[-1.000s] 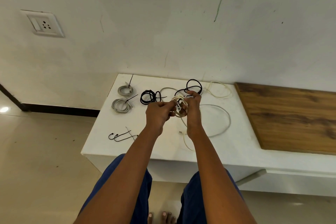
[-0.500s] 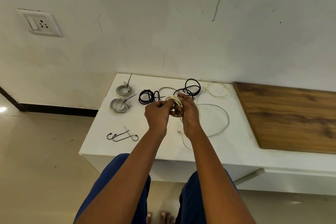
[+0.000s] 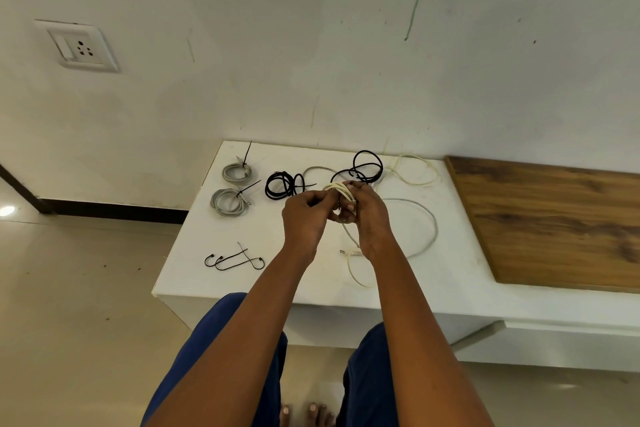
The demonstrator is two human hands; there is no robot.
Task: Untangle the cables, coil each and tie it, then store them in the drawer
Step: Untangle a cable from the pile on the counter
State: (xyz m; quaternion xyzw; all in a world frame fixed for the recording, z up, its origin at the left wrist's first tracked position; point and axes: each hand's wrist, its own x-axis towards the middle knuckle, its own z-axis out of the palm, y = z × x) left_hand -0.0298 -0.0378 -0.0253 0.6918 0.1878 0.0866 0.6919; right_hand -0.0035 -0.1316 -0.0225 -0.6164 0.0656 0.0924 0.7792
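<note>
Two hands at frame centre | cream cable coil (image 3: 341, 191) gripped by left hand (image 3: 304, 218) and right hand (image 3: 367, 215) | loops best kept pinched tight while tied | spare ties (image 3: 235, 258) lower left.

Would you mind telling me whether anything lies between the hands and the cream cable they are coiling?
Nothing visible does: the left hand and right hand already grip the cream cable coil directly. Its loose tail trails on the white table, close to a grey cable, whether tangled is unclear.
</note>
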